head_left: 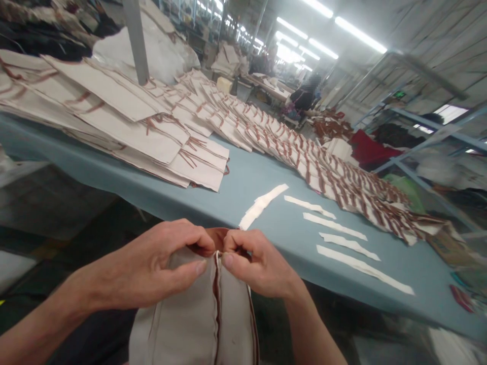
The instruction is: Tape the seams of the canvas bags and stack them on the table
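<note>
A cream canvas bag (190, 324) with brown trim hangs in front of me, just short of the blue table's near edge (182, 200). My left hand (160, 263) pinches the bag's top edge on the left side of its brown centre seam. On the other side of that seam my right hand (253, 263) pinches the same top edge. Both hands are closed, thumbs pressed on the cloth, fingertips almost touching each other.
Stacks of finished cream bags (152, 132) with brown handles run in overlapping rows along the table to the far right (342, 177). Several narrow cream fabric strips (342, 230) lie on the table near me. A person (304, 94) works far behind. A grey post (136, 40) stands at left.
</note>
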